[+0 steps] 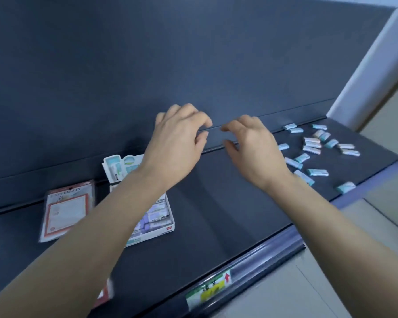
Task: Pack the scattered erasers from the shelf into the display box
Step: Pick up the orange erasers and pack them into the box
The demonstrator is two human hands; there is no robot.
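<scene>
Shelf (216,203) surface, dark and broad, carries everything here. Above its middle hang the two hands. The left hand (177,136) and the right hand (251,148) both hover with fingers loosely curled, thumbs apart from the fingertips, and nothing held in either.

Toward the left of the shelf lies the display box (163,232), white-walled, with a printed header card standing at its back edge. The left forearm hides much of it, but the part that shows holds rows of packed erasers (157,214) lying side by side. Whether there is room left inside cannot be told.

Near the box, on its left, lies a flat packet (67,207) with a red-bordered print. Well apart from the box, at the right end of the shelf, the scattered erasers (312,143) lie loose at all angles, some touching, one near the front edge. On the shelf's front rail sits a small price label (207,288).

Judged from this, the packing looks partly done. The box has stock in it, yet the whole loose scatter on the right waits to be carried over, and no eraser is in hand for the next trip.
</scene>
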